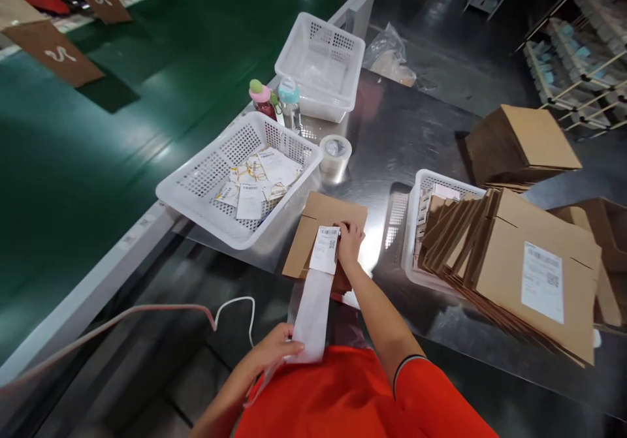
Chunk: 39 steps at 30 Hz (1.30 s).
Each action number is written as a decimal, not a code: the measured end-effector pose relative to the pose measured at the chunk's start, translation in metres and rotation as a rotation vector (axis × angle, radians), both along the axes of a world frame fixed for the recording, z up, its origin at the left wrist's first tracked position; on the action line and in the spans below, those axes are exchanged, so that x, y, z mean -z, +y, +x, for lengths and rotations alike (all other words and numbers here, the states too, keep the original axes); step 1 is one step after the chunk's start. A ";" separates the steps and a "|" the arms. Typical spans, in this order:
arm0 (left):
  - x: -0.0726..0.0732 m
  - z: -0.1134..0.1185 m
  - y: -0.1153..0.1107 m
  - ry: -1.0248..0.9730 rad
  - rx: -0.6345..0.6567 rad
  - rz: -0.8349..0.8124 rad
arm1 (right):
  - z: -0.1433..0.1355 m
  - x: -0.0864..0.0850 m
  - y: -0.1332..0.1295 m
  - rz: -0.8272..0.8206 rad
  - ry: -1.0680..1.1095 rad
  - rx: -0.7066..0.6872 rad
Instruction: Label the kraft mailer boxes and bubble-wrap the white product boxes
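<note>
A flat brown cardboard box [343, 211] lies on the metal table in front of me. Over it stretches a printed shipping label [324, 249], still joined to a strip of white backing paper [312, 314] that hangs toward my body. My left hand [281, 346] pinches the lower part of that strip between thumb and fingers. At the label's upper right edge is my right hand [349, 242], fingers curled together against the label and the cardboard. Whether the label sticks to the box there cannot be made out.
A white basket [196, 213] with labelled packets stands left, a roll of clear tape [336, 154] beside it. Two bottles [290, 102] and another basket [318, 95] stand behind. Flattened boxes [499, 255] lean in a basket at right. A green conveyor belt [171, 85] runs along the left.
</note>
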State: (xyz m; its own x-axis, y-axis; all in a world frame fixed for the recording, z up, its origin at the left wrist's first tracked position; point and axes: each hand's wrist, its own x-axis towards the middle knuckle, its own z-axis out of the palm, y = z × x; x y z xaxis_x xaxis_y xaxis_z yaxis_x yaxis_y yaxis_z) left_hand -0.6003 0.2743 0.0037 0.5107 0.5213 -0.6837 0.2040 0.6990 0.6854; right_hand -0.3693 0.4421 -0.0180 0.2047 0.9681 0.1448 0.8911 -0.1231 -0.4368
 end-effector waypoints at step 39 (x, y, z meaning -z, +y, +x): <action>0.009 0.071 0.078 0.304 -0.432 0.248 | 0.002 -0.007 -0.042 -0.257 -0.344 -0.559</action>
